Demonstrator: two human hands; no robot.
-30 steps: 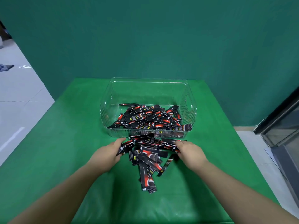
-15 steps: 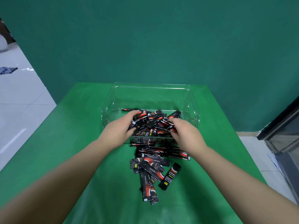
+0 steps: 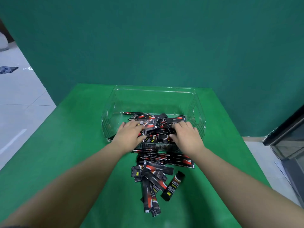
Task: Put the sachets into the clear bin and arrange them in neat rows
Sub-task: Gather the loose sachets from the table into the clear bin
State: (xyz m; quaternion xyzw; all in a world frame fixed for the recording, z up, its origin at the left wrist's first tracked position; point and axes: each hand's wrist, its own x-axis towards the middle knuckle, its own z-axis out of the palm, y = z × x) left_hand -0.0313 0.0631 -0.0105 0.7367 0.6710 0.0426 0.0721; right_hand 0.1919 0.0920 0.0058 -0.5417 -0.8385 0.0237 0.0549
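over the clear bin [image 3: 199, 112], both hands now press its sachets [image 3: 154, 122].

A green table [image 3: 65, 145] is occupying the centre and lower part of the view, its cloth-like surface showing soft creases. A teal wall [image 3: 156, 46] is running behind it, filling the upper area from 10 o'clock to 2 o'clock. A pale tiled floor [image 3: 19, 102] is showing at 9 o'clock, with a crumpled blue-grey cloth [image 3: 8, 69] lying on it near the left edge. At 3 o'clock, a dark-framed cabinet [image 3: 289, 145] with a glass-like front is standing on more tiled floor, well apart from the table's right edge.
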